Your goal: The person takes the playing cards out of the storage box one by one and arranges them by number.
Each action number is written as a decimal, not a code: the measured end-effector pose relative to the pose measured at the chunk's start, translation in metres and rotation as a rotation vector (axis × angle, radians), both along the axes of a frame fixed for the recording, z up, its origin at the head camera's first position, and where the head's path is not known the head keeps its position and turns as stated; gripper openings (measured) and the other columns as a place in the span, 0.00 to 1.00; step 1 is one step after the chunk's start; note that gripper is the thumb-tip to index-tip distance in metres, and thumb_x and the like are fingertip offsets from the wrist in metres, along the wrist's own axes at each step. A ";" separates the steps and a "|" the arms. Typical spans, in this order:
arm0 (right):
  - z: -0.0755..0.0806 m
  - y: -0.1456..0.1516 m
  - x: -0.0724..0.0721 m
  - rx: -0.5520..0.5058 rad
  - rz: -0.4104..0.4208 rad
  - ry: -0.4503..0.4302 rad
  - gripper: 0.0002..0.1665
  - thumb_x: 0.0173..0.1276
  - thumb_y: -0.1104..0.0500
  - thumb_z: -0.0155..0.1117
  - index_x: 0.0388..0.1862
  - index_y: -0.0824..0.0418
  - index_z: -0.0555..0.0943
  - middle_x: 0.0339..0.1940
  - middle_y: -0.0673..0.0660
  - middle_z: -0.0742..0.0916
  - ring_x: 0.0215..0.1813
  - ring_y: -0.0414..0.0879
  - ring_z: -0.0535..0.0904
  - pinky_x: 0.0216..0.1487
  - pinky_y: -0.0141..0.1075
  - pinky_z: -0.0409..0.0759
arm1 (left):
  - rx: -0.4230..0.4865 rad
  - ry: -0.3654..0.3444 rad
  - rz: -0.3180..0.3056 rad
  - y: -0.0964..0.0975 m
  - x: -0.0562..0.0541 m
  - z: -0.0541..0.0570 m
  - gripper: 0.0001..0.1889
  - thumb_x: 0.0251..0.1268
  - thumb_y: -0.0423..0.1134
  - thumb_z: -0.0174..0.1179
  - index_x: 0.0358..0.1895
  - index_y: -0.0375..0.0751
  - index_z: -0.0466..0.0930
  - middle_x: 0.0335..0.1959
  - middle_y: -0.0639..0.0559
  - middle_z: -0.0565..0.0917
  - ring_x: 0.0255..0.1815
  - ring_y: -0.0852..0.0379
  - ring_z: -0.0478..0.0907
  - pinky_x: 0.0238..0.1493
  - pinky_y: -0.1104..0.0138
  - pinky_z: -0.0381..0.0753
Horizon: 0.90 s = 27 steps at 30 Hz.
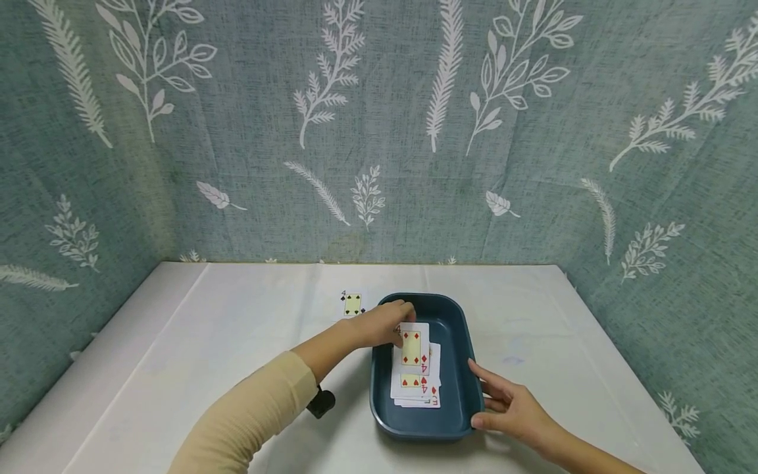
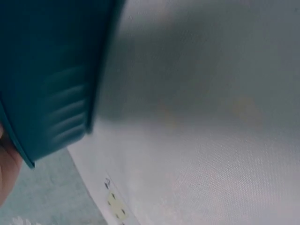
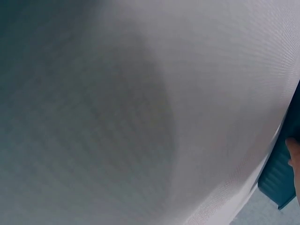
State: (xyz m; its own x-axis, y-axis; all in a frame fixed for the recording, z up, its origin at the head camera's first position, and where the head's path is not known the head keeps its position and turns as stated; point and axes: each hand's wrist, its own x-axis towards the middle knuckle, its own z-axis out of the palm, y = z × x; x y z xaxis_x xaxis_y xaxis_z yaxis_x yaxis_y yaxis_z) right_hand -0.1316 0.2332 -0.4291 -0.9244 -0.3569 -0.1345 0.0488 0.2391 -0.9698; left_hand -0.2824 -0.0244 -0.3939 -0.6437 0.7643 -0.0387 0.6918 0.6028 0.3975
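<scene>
A dark blue rectangular tray [image 1: 458,395] stands on the white cloth. My left hand [image 1: 381,324] reaches over its left rim and pinches a four of diamonds playing card [image 1: 411,349] at the card's upper left. Beneath that card lies a loose pile of face-up playing cards [image 1: 435,395], a red four among them, mostly covered. At the tray's right side, my right hand [image 1: 515,408] holds the rim, with fingers and thumb spread along it. The left wrist view shows the tray's outer wall [image 2: 65,103] and part of the left hand [image 2: 7,168]. In the right wrist view, the right hand [image 3: 295,159] touches the tray's side.
A four of spades card [image 1: 353,304] lies face up on the cloth, left of the tray's far end. Below the left forearm shows a small black object [image 1: 322,402]. Green leaf-patterned fabric [image 1: 379,131] stands behind the table and along both sides.
</scene>
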 end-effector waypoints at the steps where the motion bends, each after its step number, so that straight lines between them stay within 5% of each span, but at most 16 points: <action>1: 0.000 0.000 0.000 -0.005 0.003 -0.001 0.49 0.60 0.59 0.70 0.74 0.66 0.54 0.67 0.79 0.62 0.61 0.65 0.74 0.49 0.37 0.80 | 0.015 -0.006 -0.013 -0.002 -0.001 0.000 0.20 0.53 0.33 0.69 0.48 0.38 0.73 0.43 0.49 0.76 0.40 0.58 0.71 0.46 0.68 0.76; 11: -0.002 0.001 -0.001 -0.045 0.019 -0.018 0.49 0.61 0.60 0.68 0.75 0.65 0.52 0.67 0.79 0.63 0.60 0.64 0.74 0.49 0.37 0.80 | 0.208 -0.130 -0.063 -0.014 -0.009 -0.006 0.19 0.57 0.28 0.65 0.50 0.40 0.70 0.42 0.50 0.79 0.42 0.59 0.75 0.43 0.71 0.77; 19: -0.001 0.000 -0.001 -0.003 -0.002 -0.015 0.49 0.60 0.59 0.69 0.75 0.63 0.53 0.69 0.77 0.61 0.62 0.64 0.73 0.50 0.36 0.80 | 0.369 -0.143 -0.077 -0.022 -0.011 -0.010 0.17 0.61 0.30 0.61 0.53 0.38 0.74 0.45 0.47 0.79 0.38 0.59 0.76 0.39 0.73 0.77; 23: 0.000 0.000 0.000 -0.004 0.013 0.002 0.49 0.61 0.59 0.69 0.74 0.65 0.53 0.68 0.78 0.60 0.62 0.65 0.72 0.50 0.36 0.79 | 0.465 -0.182 -0.016 -0.026 -0.012 -0.009 0.17 0.62 0.31 0.61 0.55 0.37 0.76 0.44 0.46 0.80 0.37 0.61 0.77 0.37 0.73 0.76; 27: 0.001 0.000 0.001 -0.013 0.025 0.010 0.49 0.61 0.60 0.68 0.74 0.67 0.53 0.68 0.80 0.60 0.62 0.66 0.72 0.50 0.36 0.79 | 0.543 -0.239 0.119 -0.032 -0.014 -0.004 0.18 0.62 0.32 0.62 0.56 0.39 0.77 0.43 0.46 0.82 0.39 0.58 0.79 0.38 0.70 0.78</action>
State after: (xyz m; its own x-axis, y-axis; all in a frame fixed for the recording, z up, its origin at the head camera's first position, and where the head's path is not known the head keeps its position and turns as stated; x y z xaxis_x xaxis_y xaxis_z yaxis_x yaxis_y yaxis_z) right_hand -0.1309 0.2335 -0.4284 -0.9166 -0.3813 -0.1201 0.0329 0.2275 -0.9732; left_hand -0.2959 -0.0561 -0.3984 -0.7474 0.6388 0.1826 0.4858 0.3381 0.8060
